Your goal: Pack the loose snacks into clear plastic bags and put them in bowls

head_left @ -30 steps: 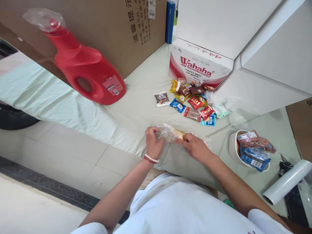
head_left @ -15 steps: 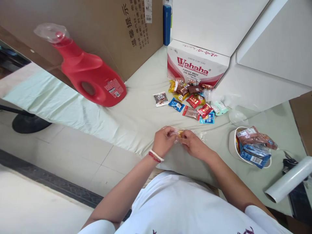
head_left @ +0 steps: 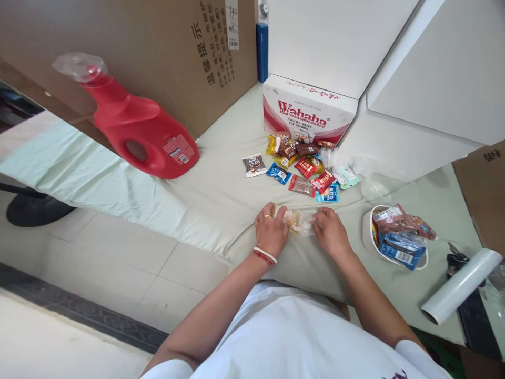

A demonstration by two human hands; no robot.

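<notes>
A small yellowish packet wrapped in crinkled clear plastic film lies low over the cloth between my hands. My left hand, with a ring and a bracelet at the wrist, has its fingers closed on the packet's left end. At the other side my right hand pinches the loose end of the film. Just beyond sits a loose pile of small snack packets: a red one, a blue one, a brown one and a black-and-white one.
A white water carton stands behind the pile. To the right are a white tub holding packets and a film roll. A red jug leans near a large cardboard box at left.
My hands have moved apart, the right one to the right, stretching the film between them. My left hand has turned over, back upward. The whole view has shifted slightly.
</notes>
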